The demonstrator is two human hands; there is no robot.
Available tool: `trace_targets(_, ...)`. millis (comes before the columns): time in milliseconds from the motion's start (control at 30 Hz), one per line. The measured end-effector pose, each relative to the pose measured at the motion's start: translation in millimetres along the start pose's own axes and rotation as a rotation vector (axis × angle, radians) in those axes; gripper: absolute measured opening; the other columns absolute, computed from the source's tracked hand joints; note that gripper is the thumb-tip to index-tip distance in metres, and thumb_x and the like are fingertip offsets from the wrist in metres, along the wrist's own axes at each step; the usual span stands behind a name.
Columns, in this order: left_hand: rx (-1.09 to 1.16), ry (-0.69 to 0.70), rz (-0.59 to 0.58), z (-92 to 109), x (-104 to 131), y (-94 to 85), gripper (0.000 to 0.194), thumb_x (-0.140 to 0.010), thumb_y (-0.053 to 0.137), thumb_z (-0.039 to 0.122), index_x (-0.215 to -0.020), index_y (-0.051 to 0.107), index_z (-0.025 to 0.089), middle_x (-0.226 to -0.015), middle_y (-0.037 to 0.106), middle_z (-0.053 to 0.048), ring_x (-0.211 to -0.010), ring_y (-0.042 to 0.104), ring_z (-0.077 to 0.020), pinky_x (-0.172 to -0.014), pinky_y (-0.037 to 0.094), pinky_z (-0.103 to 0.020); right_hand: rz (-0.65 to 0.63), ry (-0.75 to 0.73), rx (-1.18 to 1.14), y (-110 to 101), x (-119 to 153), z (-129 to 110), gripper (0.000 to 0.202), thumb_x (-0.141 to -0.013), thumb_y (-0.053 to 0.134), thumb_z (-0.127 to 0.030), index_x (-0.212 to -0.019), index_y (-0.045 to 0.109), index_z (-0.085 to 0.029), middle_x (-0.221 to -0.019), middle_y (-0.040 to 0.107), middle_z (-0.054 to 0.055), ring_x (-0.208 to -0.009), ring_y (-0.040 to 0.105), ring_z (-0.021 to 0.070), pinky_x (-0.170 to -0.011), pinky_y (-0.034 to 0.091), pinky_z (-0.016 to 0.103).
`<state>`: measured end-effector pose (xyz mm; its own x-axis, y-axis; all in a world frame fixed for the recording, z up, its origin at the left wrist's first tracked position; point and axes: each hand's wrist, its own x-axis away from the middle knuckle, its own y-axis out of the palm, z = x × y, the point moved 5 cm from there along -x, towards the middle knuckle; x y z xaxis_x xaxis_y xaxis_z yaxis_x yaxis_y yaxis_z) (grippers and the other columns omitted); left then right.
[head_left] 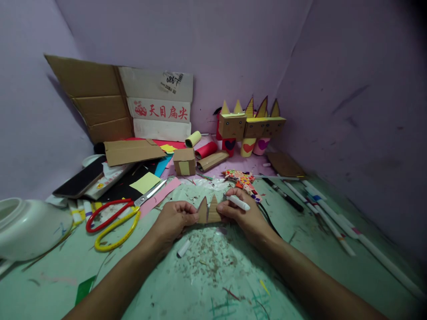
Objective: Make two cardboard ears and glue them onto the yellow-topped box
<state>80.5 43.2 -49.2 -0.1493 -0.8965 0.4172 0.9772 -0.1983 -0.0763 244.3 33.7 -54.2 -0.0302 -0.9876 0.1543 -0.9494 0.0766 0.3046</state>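
Note:
My left hand (175,218) pinches a small pointed cardboard piece (202,212) between thumb and fingers. Beside it, a second pointed cardboard piece (214,211) is in the fingertips of my right hand (246,218). The two points stand upright side by side with a narrow gap; whether they join at the base I cannot tell. A white marker (239,203) also lies across my right hand, held by the fingers, its tip hidden. Below my left hand a white marker cap (183,249) lies on the green table among scraps.
Large scissors (135,216) with red and yellow handles lie left, near a white bowl (36,226). Behind are a small cardboard box (184,162), paper tubes (206,150) and cardboard figures (232,126) with pointed ears. White sticks (333,231) and a black pen (283,194) lie right.

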Motion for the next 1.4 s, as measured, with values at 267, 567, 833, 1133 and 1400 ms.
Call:
trace_targets(267,0.010,-0.006,-0.006,1.2,1.6,0.2,0.013,-0.052,0.064,0.020,-0.058,0.053,0.015,-0.035,0.036,0.008,-0.031,0.024,-0.0024,-0.033,0.012,-0.017,-0.008,0.000,-0.009,0.5,0.7,-0.3,0.044,-0.054,0.073,-0.020,-0.080,0.038,-0.023,-0.050,0.058,-0.008,-0.040,0.049,0.0094,-0.042,0.037,0.020)
trace_targets(567,-0.016,0.010,0.006,1.1,0.6,0.4,0.012,-0.053,0.064,0.020,-0.058,0.054,0.015,-0.038,0.040,0.007,-0.033,0.026,-0.0028,-0.034,0.012,-0.017,-0.011,0.001,0.005,0.9,0.1,-0.8,0.044,-0.053,0.073,-0.020,-0.079,0.038,-0.023,-0.052,0.059,-0.007,-0.039,0.049,0.0097,-0.041,0.037,0.021)
trace_targets(833,-0.022,0.010,-0.016,2.0,2.1,2.1,0.013,-0.053,0.065,0.021,-0.058,0.055,0.015,-0.039,0.040,0.008,-0.034,0.026,-0.0030,-0.036,0.013,-0.018,-0.010,-0.005,0.005,1.2,2.1,-1.1,0.042,-0.055,0.073,-0.019,-0.081,0.039,-0.023,-0.049,0.057,-0.009,-0.041,0.048,0.0088,-0.042,0.037,0.020)
trace_targets(1133,-0.018,-0.005,-0.016,3.5,3.2,3.5,0.012,-0.052,0.063,0.018,-0.057,0.054,0.014,-0.038,0.041,0.008,-0.033,0.026,-0.0021,-0.036,0.013,-0.018,-0.020,-0.014,0.005,2.1,3.1,-1.7,0.041,-0.056,0.071,-0.018,-0.080,0.038,-0.023,-0.050,0.058,-0.008,-0.042,0.048,0.0096,-0.043,0.037,0.021)
trace_targets(1400,-0.022,0.010,-0.012,4.3,4.5,3.4,0.012,-0.050,0.063,0.017,-0.057,0.054,0.013,-0.042,0.044,0.007,-0.035,0.028,-0.0018,-0.036,0.015,-0.018,-0.057,-0.005,0.036,1.9,1.0,1.3,0.042,-0.055,0.070,-0.017,-0.081,0.037,-0.023,-0.051,0.058,-0.008,-0.043,0.048,0.0096,-0.045,0.039,0.022)
